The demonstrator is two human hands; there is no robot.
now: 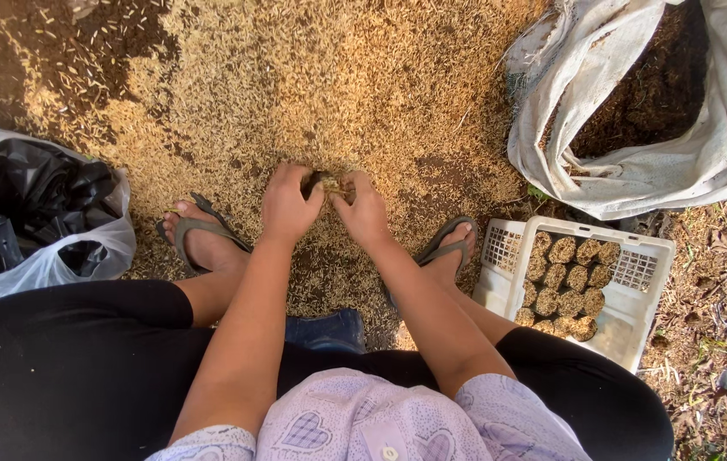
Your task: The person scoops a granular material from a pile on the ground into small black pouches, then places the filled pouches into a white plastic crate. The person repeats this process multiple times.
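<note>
**Two hands pressed together over a heap of husks**

At the centre of the frame the left hand [289, 203] and the right hand [362, 209] meet, fingers curled in around a small dark pouch [315, 182] packed with husk, pinched between them; both hands are closed on it, thumbs close together. The pouch sits just above the pile of golden husks [329, 77] that spreads over the ground through the upper middle of the frame.

The person's feet in flip-flops [197, 229] rest at the edge of the pile, one on each side of the hands. At lower right stands a white plastic crate [655, 256] holding rows of filled pouches [570, 277] standing upright, close together. Above it, in the upper right, a white sack [722, 137] lies open, showing dark soil [649, 90]. On the left edge a clear bag [47, 265] holds crumpled black plastic [26, 201].
</note>
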